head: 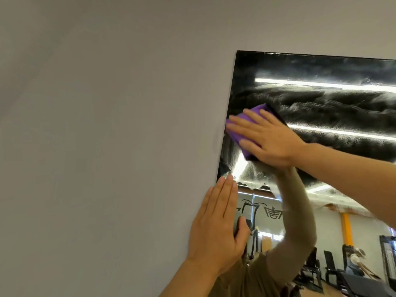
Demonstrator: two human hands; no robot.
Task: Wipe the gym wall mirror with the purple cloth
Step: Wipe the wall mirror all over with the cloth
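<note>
Flat on mirror: right hand, purple cloth

Right hand: extended from the 3 o'clock side toward 9 o'clock, forearm bare, palm flat, fingers straight and slightly spread, pressing forward. Left hand: raised from 6 o'clock, pointing toward 12 o'clock, palm flat, fingers straight and held together, thumb set out to the 3 o'clock side. The two hands are apart, left below right.
</note>
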